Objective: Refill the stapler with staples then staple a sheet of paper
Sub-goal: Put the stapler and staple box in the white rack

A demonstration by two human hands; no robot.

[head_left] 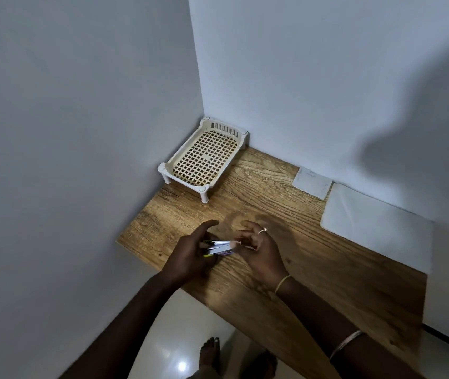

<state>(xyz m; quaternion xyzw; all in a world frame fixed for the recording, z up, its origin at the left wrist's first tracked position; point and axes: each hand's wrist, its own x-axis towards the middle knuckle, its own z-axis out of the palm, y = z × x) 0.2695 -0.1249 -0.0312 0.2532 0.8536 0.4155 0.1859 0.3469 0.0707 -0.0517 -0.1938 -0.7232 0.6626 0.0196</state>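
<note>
Fingers of the left hand (190,254) curl around one end of a single small stapler (219,247), thumb stretched forward above it, so that hand has the tool firmly in its grip. Just beside it, the right hand (258,248) has its fingertips (245,239) loosely bent and touching the stapler's other end; whether they pinch anything there, such as staples, is too blurred to tell. That hand wears one ring (263,230), with one thin bangle (282,283) at the wrist and a second band (346,343) higher up the forearm.

Held just above the near left part of the wooden table (313,269), the stapler lies with its long axis roughly left to right, silvery metal showing along the top and a yellowish edge below. Both hands cover its ends, so which way the nose points cannot be told.

Below the table edge, two bare feet (212,354) stand on a glossy pale floor (179,324).

Farther back on the right, two white sheets lie flat against the wall: one large sheet of paper (373,225) and one small square piece (312,184), corners nearly touching.

Farthest away, one cream plastic tray (204,157) on short legs sits in the corner where the two walls meet.
</note>
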